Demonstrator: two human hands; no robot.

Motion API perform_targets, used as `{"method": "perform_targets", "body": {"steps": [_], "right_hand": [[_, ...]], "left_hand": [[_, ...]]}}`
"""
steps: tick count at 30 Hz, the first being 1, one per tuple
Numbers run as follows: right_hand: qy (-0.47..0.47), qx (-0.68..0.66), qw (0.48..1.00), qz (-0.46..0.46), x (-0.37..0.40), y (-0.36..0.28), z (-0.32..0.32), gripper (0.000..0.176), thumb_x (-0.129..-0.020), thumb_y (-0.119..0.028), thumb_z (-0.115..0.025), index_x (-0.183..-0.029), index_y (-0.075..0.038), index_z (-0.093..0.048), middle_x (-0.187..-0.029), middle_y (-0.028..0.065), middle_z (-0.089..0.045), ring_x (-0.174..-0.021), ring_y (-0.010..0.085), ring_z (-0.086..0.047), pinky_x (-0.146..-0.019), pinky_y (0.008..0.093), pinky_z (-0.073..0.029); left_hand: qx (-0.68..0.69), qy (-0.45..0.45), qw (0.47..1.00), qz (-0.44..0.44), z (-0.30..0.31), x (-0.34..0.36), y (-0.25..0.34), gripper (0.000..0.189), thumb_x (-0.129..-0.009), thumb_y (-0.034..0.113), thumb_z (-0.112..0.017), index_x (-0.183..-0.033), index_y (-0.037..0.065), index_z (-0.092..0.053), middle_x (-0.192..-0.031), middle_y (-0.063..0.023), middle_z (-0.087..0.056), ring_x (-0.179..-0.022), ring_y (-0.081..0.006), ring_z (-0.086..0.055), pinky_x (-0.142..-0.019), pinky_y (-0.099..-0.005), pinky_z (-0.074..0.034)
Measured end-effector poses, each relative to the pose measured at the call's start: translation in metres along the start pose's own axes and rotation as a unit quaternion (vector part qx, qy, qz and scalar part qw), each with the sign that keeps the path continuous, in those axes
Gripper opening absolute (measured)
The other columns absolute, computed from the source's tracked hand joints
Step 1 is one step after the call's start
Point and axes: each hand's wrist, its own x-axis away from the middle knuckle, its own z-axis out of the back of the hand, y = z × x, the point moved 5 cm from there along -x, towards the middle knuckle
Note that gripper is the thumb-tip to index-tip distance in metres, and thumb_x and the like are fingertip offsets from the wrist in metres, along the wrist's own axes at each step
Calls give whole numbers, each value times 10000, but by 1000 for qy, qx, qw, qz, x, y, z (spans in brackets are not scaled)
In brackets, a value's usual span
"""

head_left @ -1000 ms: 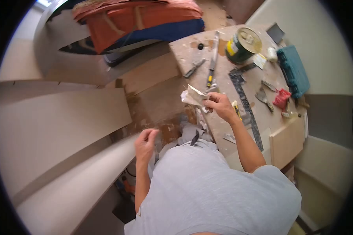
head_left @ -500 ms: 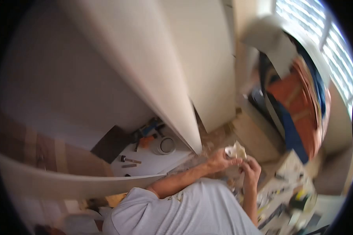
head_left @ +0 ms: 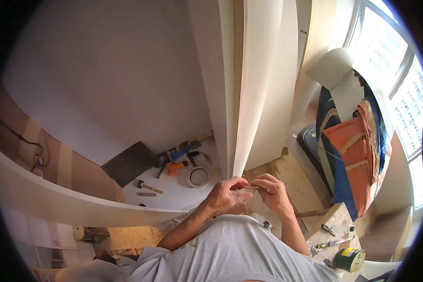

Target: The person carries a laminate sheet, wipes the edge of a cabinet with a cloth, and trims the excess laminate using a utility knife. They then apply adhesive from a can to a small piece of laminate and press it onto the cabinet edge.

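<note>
head: pale scrap (head_left: 245,190), long axis crosswise

Pale scrap (head_left: 242,191) between left hand (head_left: 223,194) and right hand (head_left: 273,190): paper or cloth, can't tell from here. Shirt (head_left: 249,246) below hands: soft matt cloth. Panel (head_left: 258,94) beyond: smooth, pale. Left of hands, hammer (head_left: 151,188): wooden handle. Right, orange sheet (head_left: 345,136): creased, matt; can (head_left: 349,259): glossy, metal lid.
</note>
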Motion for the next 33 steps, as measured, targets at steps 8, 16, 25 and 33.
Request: {"method": "perform_targets", "body": {"steps": [8,16,25,33], "right_hand": [[-14,-78,997,4,-33,-12,-23,251,-929,-40,-799,-1176,-29,-754,-995,109,-766,-794,214,-752,-731,348,-609],[-86,-156,984,-20,-44,12,13,231,-982,-115,-802,-1187,-15,-760,-896,42,-749,-763,86,-665,-681,273,-538],[-105,-156,977,-103,-41,67,38,320,-976,-216,-812,-1204,6,-782,-810,37,-733,-694,92,-662,-638,263,-523],[-64,-115,986,-102,-33,89,57,321,-968,-175,-808,-1198,46,-770,-768,62,-729,-636,104,-674,-617,268,-537]], "left_hand": [[-156,146,976,-31,13,17,38,542,-889,301,-910,-1332,81,-688,-1144,-148,-789,-1033,-289,-771,-903,-384,-610],[-28,345,937,-46,4,24,13,291,-1063,196,-718,-1299,40,-647,-1078,-110,-756,-970,-194,-722,-845,-350,-568],[11,521,827,-209,66,-8,102,316,-1091,272,-699,-1262,10,-656,-1124,-113,-730,-1051,-185,-677,-903,-337,-547],[-192,573,711,-359,95,-33,245,254,-1054,212,-745,-1179,1,-679,-1027,-145,-760,-893,-264,-741,-791,-360,-580]]}}
